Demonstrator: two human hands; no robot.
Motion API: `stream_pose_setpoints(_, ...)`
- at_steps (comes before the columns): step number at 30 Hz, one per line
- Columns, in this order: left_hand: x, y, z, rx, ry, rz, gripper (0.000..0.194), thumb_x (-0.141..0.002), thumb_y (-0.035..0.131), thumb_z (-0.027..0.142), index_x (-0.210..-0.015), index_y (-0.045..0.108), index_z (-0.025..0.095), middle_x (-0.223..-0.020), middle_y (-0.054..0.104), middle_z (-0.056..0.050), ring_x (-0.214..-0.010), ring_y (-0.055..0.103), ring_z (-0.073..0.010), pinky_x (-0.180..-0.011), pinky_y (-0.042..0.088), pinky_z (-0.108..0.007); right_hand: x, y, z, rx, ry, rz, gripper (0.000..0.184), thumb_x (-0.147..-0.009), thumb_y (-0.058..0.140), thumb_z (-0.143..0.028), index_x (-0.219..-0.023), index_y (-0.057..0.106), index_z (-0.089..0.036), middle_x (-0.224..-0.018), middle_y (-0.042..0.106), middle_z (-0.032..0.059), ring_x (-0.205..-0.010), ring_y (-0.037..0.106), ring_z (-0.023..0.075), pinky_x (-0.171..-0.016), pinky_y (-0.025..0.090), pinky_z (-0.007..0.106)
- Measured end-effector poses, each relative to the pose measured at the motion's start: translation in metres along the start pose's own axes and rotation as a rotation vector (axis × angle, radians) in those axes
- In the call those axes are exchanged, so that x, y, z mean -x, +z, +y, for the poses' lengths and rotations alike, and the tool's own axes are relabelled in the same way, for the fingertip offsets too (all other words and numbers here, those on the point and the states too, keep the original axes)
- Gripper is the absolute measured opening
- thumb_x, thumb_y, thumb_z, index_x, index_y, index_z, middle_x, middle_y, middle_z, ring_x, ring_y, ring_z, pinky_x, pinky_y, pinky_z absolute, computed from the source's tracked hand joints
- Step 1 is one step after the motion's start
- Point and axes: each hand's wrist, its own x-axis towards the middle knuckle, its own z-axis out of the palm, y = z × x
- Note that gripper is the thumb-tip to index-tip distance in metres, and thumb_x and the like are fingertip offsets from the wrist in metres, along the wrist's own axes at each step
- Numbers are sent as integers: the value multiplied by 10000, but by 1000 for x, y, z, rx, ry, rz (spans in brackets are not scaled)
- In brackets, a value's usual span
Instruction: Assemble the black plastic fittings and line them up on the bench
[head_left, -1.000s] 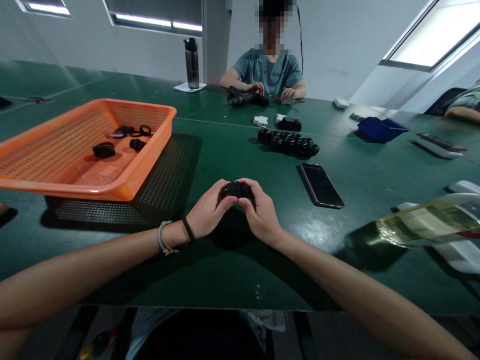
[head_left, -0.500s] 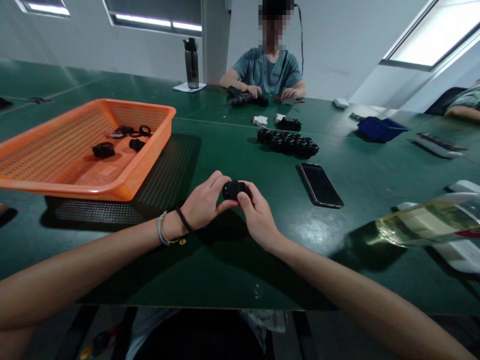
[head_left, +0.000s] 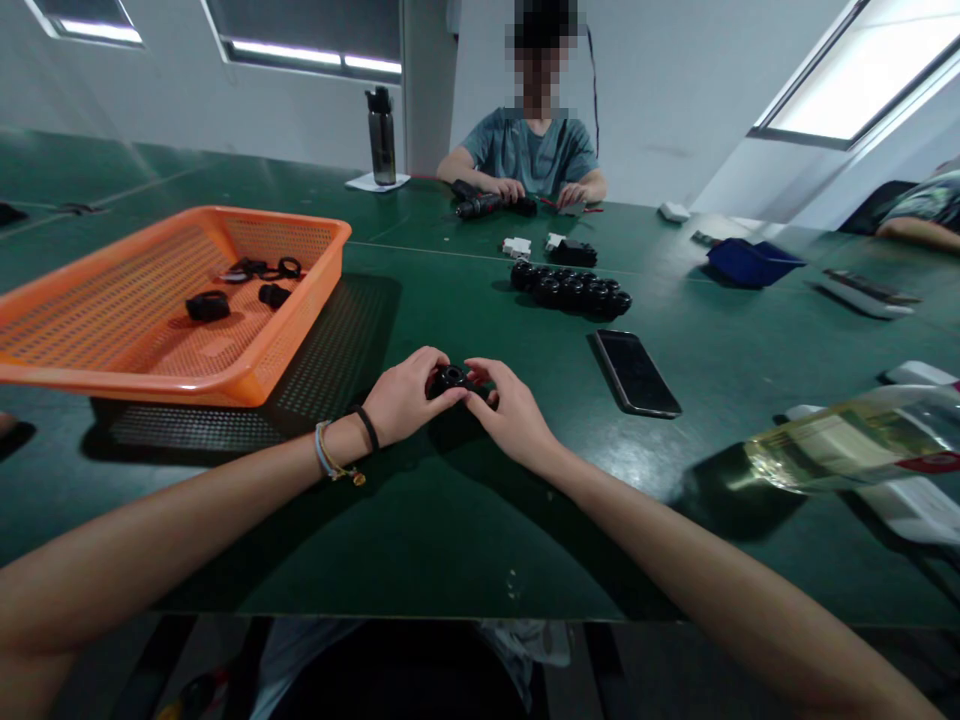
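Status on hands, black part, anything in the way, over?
Left hand gripping black part. Right hand at its right side, grip partly hidden. Phone off to the right, apart from both hands.

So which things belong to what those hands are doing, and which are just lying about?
Likely part of it:
black part, between left hand and right hand
black pieces in the orange basket
row of glossy black pieces, perhaps

Seemingly just lying about:
phone
bottle of yellowish liquid
dark drinking bottle
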Motion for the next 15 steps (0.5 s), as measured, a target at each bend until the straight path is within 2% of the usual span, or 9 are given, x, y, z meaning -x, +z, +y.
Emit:
stream_pose_setpoints(4, 0, 1, 0, -64, -39, -74, 261, -744, 507, 398, -862, 485, 167, -760, 537, -23, -666, 521, -164, -558, 377, -261, 2, 0, -3, 97, -158, 69, 332, -709, 451, -90, -1030, 496, -164, -947, 537, 78, -893, 487, 181, -734, 440, 340)
stream_pose_setpoints(7, 1, 2, -1, -69, -48, -102, 271, -738, 518, 393, -892, 473, 174, -764, 551, -21, -674, 540, -169, -563, 389, -264, 3, -3, -3, 169, -311, 118, 295, -724, 420, -81, -973, 538, -186, -918, 548, 68, -891, 477, 184, -757, 438, 348)
stream_pose_setpoints(10, 1, 2, -2, -48, -45, -126, 369, -711, 549, 398, -976, 433, 169, -795, 561, -27, -692, 556, -175, -573, 411, -269, 3, -3, -3, 252, -435, 103, 270, -748, 414, -102, -950, 573, -186, -902, 561, 65, -880, 473, 183, -777, 437, 350)
stream_pose_setpoints(13, 2, 2, -1, -68, -55, -100, 473, -679, 576, 410, -1039, 392, 165, -872, 555, -44, -747, 564, -186, -612, 437, -288, 3, -3, -3, 342, -497, 79, 263, -763, 416, -118, -942, 600, -176, -909, 580, 62, -882, 468, 182, -784, 436, 336)
stream_pose_setpoints(15, 1, 2, 0, -90, -69, -71, 506, -669, 580, 415, -1057, 379, 160, -915, 538, -53, -764, 562, -185, -621, 446, -292, 1, -5, -1, 414, -488, 79, 273, -767, 416, -125, -960, 605, -166, -933, 588, 62, -899, 464, 186, -789, 432, 332)
